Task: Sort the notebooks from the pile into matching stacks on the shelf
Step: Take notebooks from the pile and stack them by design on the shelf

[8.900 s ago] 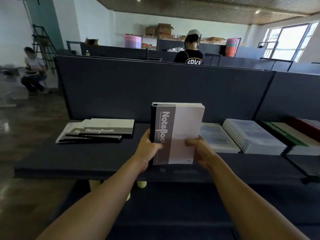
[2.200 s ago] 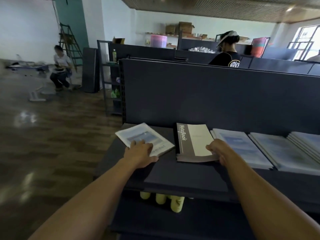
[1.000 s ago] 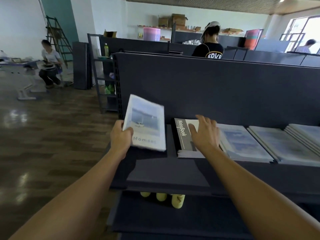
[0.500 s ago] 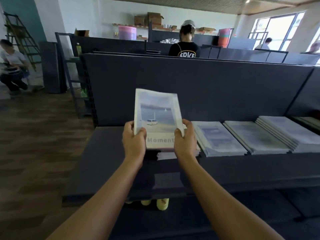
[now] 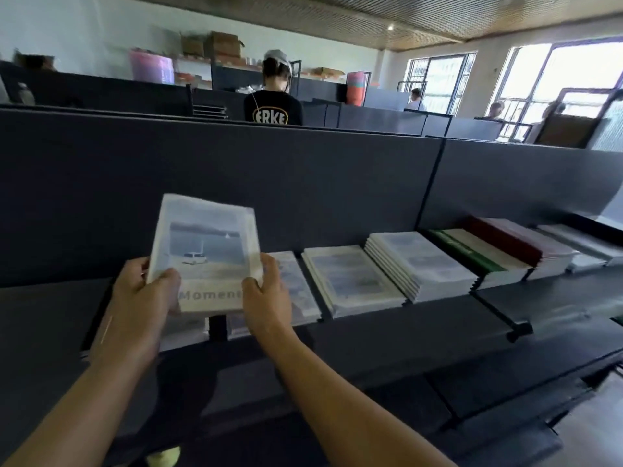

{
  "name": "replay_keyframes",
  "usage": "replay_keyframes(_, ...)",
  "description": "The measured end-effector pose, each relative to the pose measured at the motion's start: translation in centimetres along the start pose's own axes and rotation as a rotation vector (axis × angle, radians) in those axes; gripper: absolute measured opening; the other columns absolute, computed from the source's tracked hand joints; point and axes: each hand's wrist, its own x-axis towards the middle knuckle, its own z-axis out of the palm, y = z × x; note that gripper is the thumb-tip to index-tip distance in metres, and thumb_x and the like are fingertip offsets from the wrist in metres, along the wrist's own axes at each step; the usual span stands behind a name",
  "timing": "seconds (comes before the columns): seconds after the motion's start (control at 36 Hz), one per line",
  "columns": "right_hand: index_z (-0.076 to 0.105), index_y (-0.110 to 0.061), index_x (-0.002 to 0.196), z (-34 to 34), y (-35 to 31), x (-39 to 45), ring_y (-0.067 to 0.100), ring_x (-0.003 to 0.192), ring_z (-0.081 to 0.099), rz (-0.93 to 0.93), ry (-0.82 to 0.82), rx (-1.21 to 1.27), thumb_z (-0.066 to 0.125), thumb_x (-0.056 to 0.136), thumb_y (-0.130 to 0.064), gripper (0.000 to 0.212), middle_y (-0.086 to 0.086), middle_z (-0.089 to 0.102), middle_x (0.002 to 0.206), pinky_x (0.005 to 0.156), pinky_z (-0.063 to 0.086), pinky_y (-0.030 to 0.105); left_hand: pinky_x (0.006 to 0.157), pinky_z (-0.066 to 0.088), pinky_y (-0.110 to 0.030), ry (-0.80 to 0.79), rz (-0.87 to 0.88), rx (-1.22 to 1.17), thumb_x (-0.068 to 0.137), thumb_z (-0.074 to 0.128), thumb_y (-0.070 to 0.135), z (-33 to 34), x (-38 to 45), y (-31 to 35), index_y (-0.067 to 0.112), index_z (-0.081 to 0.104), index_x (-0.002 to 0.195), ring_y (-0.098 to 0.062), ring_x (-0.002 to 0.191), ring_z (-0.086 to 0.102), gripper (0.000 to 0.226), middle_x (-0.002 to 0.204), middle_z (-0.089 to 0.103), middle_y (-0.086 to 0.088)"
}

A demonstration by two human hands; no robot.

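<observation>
The left hand (image 5: 141, 294) and right hand (image 5: 266, 291) both grip a pale "Moment" photo-cover notebook (image 5: 205, 254) above the dark shelf (image 5: 404, 328).

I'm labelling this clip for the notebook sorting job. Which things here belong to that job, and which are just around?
Part of the job:
pale "Moment" notebook with a lake photo, held by left hand and right hand
pale blue-cover notebook stacks
green-spine stack
red-spine stack
dark shelf

Just around:
cardboard boxes
person in black shirt
</observation>
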Motion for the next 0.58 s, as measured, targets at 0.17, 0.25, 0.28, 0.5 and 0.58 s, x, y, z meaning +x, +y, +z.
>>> replay_keyframes(0.17, 0.032, -0.027, 0.144, 0.1, -0.2, 0.0, 0.026, 0.112, 0.053, -0.081, -0.084, -0.136, 0.042, 0.096, -0.022, 0.05, 0.001, 0.044, 0.134, 0.089, 0.047, 0.038, 0.061, 0.046, -0.03, 0.082, 0.031, -0.04, 0.091, 0.055, 0.004, -0.7, -0.9, 0.6, 0.012, 0.056, 0.11, -0.028, 0.084, 0.058, 0.021, 0.096, 0.061, -0.011)
replay_keyframes(0.25, 0.032, -0.023, 0.145, 1.8, -0.9, -0.1, 0.026, 0.112, 0.051, -0.157, -0.087, -0.168, 0.044, 0.095, -0.022, 0.051, 0.002, 0.038, 0.135, 0.088, 0.045, 0.036, 0.062, 0.047, -0.03, 0.123, 0.036, -0.027, 0.091, 0.055, 0.005, -2.8, -0.6, 0.6, 0.014, 0.057, 0.109, -0.026, 0.085, 0.059, 0.02, 0.1, 0.061, -0.011)
replay_keyframes(0.28, 0.028, -0.022, 0.147, 2.6, -1.3, -0.2, 0.027, 0.116, 0.049, -0.172, -0.096, -0.169, 0.045, 0.095, -0.022, 0.055, 0.003, 0.037, 0.138, 0.091, 0.045, 0.038, 0.063, 0.047, -0.03, 0.141, 0.037, -0.023, 0.091, 0.055, 0.005, -3.7, -0.5, 0.7, 0.015, 0.057, 0.108, -0.026, 0.086, 0.059, 0.019, 0.101, 0.061, -0.011)
replay_keyframes(0.5, 0.041, -0.019, 0.14, 8.6, -5.0, -1.9, 0.02, 0.111, 0.054, -0.324, -0.231, -0.181, 0.052, 0.095, -0.02, 0.046, -0.001, 0.033, 0.142, 0.092, 0.045, 0.028, 0.067, 0.051, -0.031, 0.222, 0.097, 0.024, 0.092, 0.052, -0.001, -11.3, 1.0, 1.3, 0.02, 0.056, 0.108, -0.015, 0.08, 0.058, 0.027, 0.089, 0.06, 0.002)
replay_keyframes(0.58, 0.051, -0.016, 0.133, 11.6, -5.9, -2.8, 0.021, 0.117, 0.052, -0.404, -0.269, -0.237, 0.056, 0.094, -0.03, 0.042, 0.002, 0.036, 0.141, 0.099, 0.042, 0.029, 0.071, 0.049, -0.031, 0.258, 0.057, -0.004, 0.09, 0.053, -0.003, -14.4, 2.1, 0.5, 0.019, 0.059, 0.113, -0.021, 0.088, 0.058, 0.032, 0.099, 0.061, -0.005)
